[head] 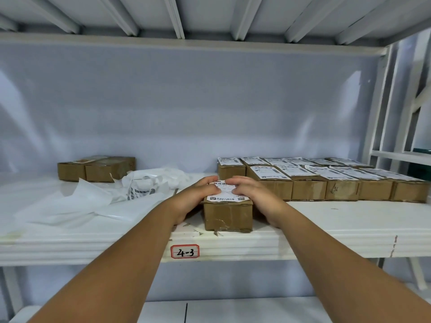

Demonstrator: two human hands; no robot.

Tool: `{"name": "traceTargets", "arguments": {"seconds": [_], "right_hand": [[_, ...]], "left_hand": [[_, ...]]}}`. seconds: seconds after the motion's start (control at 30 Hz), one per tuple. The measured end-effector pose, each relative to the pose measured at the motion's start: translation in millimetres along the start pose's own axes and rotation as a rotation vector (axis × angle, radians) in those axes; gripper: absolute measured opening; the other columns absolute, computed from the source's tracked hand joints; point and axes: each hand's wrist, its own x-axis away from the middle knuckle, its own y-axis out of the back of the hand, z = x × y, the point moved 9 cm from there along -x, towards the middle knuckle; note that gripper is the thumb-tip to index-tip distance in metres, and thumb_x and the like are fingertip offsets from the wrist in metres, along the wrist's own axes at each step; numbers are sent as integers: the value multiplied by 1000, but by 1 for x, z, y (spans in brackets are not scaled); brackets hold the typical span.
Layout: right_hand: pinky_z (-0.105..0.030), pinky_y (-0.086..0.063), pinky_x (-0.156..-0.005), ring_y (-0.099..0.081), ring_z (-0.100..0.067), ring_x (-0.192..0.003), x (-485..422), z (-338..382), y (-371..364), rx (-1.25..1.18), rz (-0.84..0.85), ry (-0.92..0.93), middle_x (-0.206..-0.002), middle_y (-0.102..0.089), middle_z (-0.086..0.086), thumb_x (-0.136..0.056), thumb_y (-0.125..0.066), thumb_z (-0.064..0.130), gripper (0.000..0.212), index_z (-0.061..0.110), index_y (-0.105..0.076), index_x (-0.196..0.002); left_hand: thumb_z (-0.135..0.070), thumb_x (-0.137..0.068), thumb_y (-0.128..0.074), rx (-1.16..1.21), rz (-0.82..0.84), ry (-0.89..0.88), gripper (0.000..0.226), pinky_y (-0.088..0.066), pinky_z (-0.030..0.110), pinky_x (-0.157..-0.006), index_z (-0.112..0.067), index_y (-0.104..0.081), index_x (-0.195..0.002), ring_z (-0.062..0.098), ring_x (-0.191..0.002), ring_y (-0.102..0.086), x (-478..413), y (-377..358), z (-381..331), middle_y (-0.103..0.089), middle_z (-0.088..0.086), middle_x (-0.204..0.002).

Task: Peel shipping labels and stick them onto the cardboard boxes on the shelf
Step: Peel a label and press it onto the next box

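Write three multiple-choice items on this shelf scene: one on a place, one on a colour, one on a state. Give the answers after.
1. Where do the two unlabelled boxes stand?
A. back left of the shelf
B. front right
C. on the floor

2. What colour is the border of the 4-3 tag?
A. blue
B. red
C. green

3. What are the hands doing to the label on the front box?
A. pressing it down
B. hanging away from it
C. tearing it in half

Answers: 1 A, they sit far left by the back wall. 2 B, its outline is red. 3 A, the left hand and right hand lie flat on it.
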Motion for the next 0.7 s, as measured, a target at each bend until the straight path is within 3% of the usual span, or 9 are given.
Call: {"name": "traceTargets", "arguments": {"seconds": [0.17,0.33,0.43,0.5,0.6,0.7], "right_hand": [[-29,-21,-113,-31,-8,-134,-6,-6,-3,73,80,-36,-148,-32,10,-89,-57,23,38,31,-56,-126],[-28,-14,-110,-16,-8,-143,5,-3,-5,66,146,-38,-157,-12,13,-91,-57,27,40,32,-54,-130],[-26,-17,-109,-14,-6,-143,17,1,-3,56,209,-52,-157,-7,17,-89,-60,31,41,36,-54,-129],[-26,-18,-111,-15,-6,-143,25,3,-1,60,217,-48,-157,-8,18,-88,-60,32,42,38,-53,-129],[-24,-20,-105,-16,-5,-142,29,4,0,54,173,-28,-157,-10,16,-88,-61,32,40,39,-54,-126],[-22,-19,-99,-17,-5,-141,30,6,-2,77,161,-22,-157,-11,16,-88,-60,32,40,37,-54,-128]], "left_hand": [[-20,-92,-48,9,-13,-1,40,-41,23,-86,-32,-45,-130,14,-99,-56,-3,-1,3,-61,-1,-110],[-26,-86,-55,-17,-15,-20,49,-39,24,-91,-32,-45,-133,13,-105,-55,-2,-3,2,-60,-4,-113],[-22,-92,-49,-17,-13,-28,41,-39,22,-90,-32,-46,-131,11,-102,-56,-2,-1,2,-60,-7,-110],[-25,-89,-54,-4,-14,-45,40,-39,24,-98,-33,-49,-128,12,-107,-55,-1,-2,0,-59,-5,-117],[-31,-74,-69,8,-65,-101,43,-29,36,-113,-37,-59,-115,13,-130,-40,2,4,-4,-31,-11,-149],[-18,-87,-62,9,-32,-105,43,-31,33,-111,-26,-54,-129,10,-130,-39,9,2,-8,-18,-21,-152]]}}
